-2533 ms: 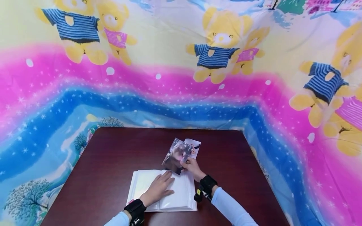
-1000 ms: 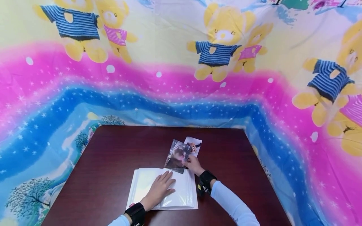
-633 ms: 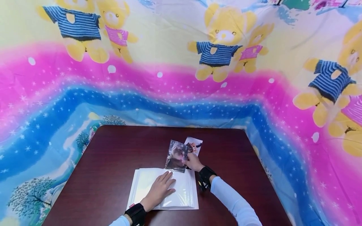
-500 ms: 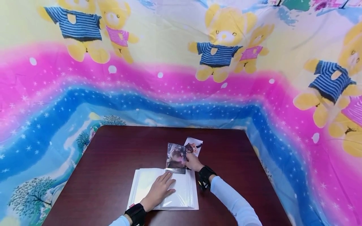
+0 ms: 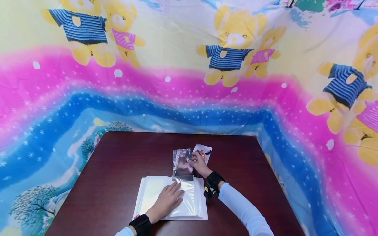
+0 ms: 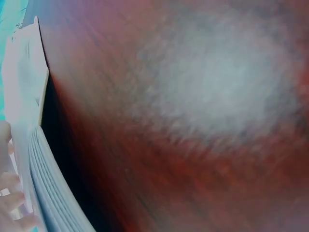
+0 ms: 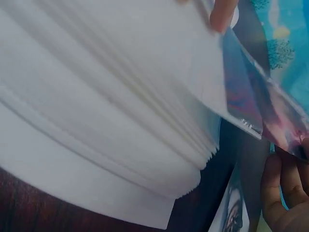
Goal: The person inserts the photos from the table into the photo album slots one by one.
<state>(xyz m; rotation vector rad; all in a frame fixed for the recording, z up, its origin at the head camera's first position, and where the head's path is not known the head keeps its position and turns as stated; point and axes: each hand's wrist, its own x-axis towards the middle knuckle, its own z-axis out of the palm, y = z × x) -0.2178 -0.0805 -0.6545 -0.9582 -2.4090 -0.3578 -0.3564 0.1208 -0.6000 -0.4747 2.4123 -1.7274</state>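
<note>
A photo album lies spread on the table with white pages and clear sleeves. My left hand rests on the page with fingers extended, their tips just below its far edge. Above them stands a dark photo with a pinkish-brown picture, its lower end overlapping the album's far edge. My right hand pinches the photo by its right side. In the right wrist view, curled fingers show under the glossy photo, and a left fingertip is at the sleeve edge.
A second photo with a bear picture lies on the dark wooden table, partly behind my right hand. A patterned cloth with teddy bears hangs around the table's far and side edges. Black camera straps are on both wrists.
The dark photo has turned from a slant to nearly straight and moved slightly left, its lower end at the album's far edge. My left hand has slid slightly toward me on the page.
</note>
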